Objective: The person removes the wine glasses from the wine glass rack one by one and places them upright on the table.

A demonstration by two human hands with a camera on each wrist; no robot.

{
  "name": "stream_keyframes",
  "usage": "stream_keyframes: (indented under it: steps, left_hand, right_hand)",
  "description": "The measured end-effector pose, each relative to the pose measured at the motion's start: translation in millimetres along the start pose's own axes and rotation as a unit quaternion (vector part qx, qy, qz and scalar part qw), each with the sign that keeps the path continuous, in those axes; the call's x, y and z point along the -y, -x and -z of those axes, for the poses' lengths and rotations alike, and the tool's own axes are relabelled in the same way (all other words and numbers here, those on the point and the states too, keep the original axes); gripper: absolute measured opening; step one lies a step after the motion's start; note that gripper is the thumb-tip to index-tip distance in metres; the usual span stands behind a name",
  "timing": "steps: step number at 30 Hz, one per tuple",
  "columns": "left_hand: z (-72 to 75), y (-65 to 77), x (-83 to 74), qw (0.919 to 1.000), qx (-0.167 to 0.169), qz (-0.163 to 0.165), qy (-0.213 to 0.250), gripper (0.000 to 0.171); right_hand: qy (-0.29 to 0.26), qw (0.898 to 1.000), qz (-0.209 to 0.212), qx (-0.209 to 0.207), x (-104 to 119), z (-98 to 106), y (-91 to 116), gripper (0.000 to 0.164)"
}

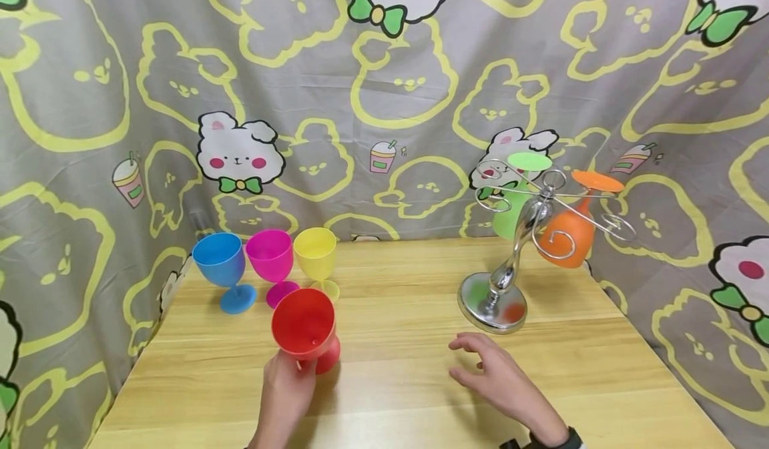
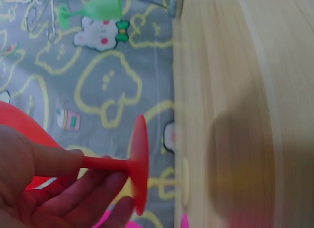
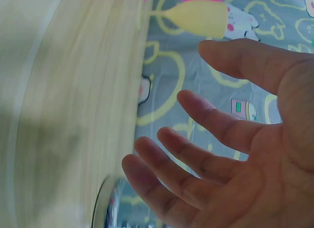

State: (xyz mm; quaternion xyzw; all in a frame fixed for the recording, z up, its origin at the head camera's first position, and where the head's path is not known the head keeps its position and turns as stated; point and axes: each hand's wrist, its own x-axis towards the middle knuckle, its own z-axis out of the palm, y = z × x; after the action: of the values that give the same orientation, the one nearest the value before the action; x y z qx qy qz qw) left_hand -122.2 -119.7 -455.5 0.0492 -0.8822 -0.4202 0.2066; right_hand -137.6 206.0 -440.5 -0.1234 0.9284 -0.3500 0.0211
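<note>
My left hand (image 1: 287,389) grips a red goblet (image 1: 303,322) by its stem, bowl tipped toward me. In the left wrist view the thumb and fingers wrap the red stem (image 2: 105,163), and the round foot (image 2: 140,164) stands clear of the table. My right hand (image 1: 495,375) hovers over the table with its fingers spread and nothing in them; its palm (image 3: 255,174) shows in the right wrist view. Beyond it stands a chrome goblet rack (image 1: 510,255) with curled wire arms. A green goblet (image 1: 510,212) and an orange goblet (image 1: 567,235) hang upside down from it.
Upright at the back left of the wooden table (image 1: 396,302) stand a blue goblet (image 1: 221,262), a magenta goblet (image 1: 272,257) and a yellow goblet (image 1: 316,254). A grey patterned curtain (image 1: 408,182) hangs behind the table and along both sides.
</note>
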Motion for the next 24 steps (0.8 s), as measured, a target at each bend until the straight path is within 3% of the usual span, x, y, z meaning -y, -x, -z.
stream_keyframes:
  steps: [6,14,24]
  left_hand:
    - [12.4,-6.1,20.9,0.9991,0.001,0.027,-0.032,0.014]
    - [23.0,-9.2,43.1,0.9932,0.038,0.094,-0.057,0.009]
    - [28.9,-14.7,61.0,0.9927,0.033,0.096,-0.066,0.013]
  right_hand:
    - [0.012,1.000,-0.023,-0.014,-9.2,10.6,8.3,0.033]
    - [0.020,0.999,-0.029,-0.027,-18.7,20.5,15.6,0.036]
    - [0.023,0.999,-0.024,-0.031,-26.7,18.4,21.1,0.033]
